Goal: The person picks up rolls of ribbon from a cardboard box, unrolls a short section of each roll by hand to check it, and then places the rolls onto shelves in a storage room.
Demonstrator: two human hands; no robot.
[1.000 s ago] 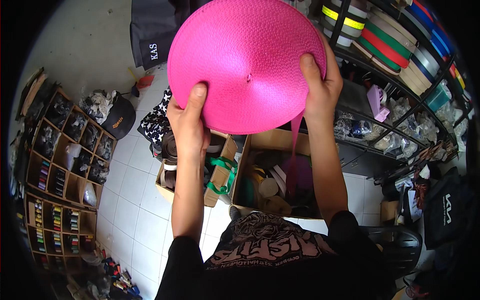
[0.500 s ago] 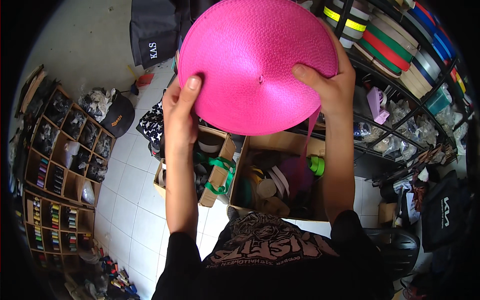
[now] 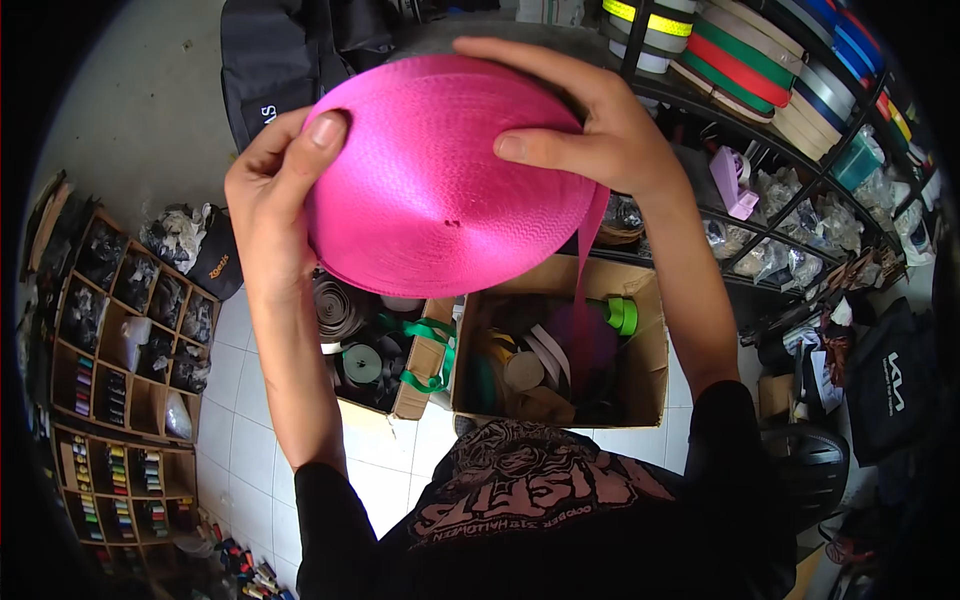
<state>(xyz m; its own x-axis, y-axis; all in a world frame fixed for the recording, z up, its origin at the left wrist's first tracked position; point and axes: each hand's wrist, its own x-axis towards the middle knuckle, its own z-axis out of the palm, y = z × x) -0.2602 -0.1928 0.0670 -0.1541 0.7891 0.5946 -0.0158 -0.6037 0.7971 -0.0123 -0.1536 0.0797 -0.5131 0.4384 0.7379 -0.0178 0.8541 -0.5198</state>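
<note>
Above two open cardboard boxes, directly in front of your chest, the pink strap roll is held between both of your hands, its broad coiled face turned up toward you. Your left hand grips the left edge, with the thumb on the face and the other fingers around the rim, partly hidden. Your right hand grips the upper right edge; its thumb lies flat on the face and a finger extends along the far rim. The loose end of the strap hangs from the right side of the roll, down into the right box. This box contains a lime-green roll near its far right corner, a purple roll beside the hanging strap and a pale roll to the left. The left box, partly behind your left forearm, contains dark rolls, and a green ribbon drapes over its right flap. Both boxes are over the white tiled floor. To your right, a black rack carries strap rolls in several colours; to your left, a cubby shelf holds thread spools.
</note>
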